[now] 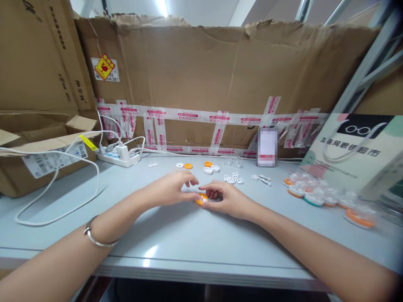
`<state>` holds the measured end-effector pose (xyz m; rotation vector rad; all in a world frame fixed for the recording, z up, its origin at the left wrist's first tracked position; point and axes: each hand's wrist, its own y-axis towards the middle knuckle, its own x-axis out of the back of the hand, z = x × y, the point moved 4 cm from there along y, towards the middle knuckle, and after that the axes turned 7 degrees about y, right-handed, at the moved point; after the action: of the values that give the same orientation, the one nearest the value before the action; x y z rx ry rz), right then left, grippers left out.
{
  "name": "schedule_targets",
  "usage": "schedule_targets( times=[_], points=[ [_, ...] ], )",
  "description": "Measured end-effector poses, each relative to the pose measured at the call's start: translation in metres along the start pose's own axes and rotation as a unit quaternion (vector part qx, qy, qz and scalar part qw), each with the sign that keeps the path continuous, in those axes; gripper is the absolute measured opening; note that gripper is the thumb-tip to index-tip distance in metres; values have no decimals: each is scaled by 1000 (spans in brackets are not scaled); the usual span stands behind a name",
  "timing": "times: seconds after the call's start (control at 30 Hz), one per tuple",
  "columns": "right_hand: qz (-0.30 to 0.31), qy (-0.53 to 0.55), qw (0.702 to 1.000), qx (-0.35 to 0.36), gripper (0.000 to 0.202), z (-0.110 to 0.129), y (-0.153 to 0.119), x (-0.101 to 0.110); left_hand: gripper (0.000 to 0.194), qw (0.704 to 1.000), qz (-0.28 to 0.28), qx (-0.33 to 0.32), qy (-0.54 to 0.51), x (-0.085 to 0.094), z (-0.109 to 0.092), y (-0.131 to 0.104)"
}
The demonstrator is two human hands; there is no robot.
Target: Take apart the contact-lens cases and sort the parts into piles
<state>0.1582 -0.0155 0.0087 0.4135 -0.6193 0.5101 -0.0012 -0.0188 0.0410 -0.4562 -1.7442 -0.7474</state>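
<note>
An orange ring-shaped part (201, 199) with something white in its middle is between my hands, low over the grey table. My right hand (225, 199) has its thumb and curled fingers round the right side of this part. My left hand (176, 188) reaches in from the left, its thumb at the part's edge and its fingers raised apart from the thumb. Just beyond my hands are an orange disc (188, 166), a white disc (179, 165), white round caps (208, 170) and a pile of small white pieces (234, 178).
Several clear-topped assembled pieces (313, 198) stand at the right by a paper bag (352, 155). A phone (267, 147) leans at the back. At left are a power strip (118, 157), white cables and an open carton (40, 147). Large cardboard (189, 71) closes the back.
</note>
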Motion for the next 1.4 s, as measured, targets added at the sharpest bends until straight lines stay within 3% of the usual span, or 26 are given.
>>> schedule_targets(
  times=[0.1,0.2,0.4,0.63,0.93,1.1,1.23,1.4],
  points=[
    [4,8,1000,12,35,1,1,0,42,999,13,1,-40,-17,-1,4],
    [10,13,1000,10,26,2,1,1,38,998,8,-1,-58,-25,0,6],
    [12,-42,999,22,17,8,-1,7,31,998,-11,33,-61,-24,-2,8],
    [-15,-63,997,-31,13,2,5,7,30,998,-12,19,-56,-25,-4,8],
    [43,-68,990,-118,12,-4,17,9,28,998,-21,24,-55,-28,-5,12],
    [49,-138,984,-97,11,5,17,9,26,999,-12,20,-42,-28,-6,14],
    [18,-234,969,-77,9,15,15,9,24,999,-12,16,-31,-27,-8,15],
    [11,-253,965,-61,8,15,15,6,22,1000,-10,15,-24,-27,-10,15]
  ],
)
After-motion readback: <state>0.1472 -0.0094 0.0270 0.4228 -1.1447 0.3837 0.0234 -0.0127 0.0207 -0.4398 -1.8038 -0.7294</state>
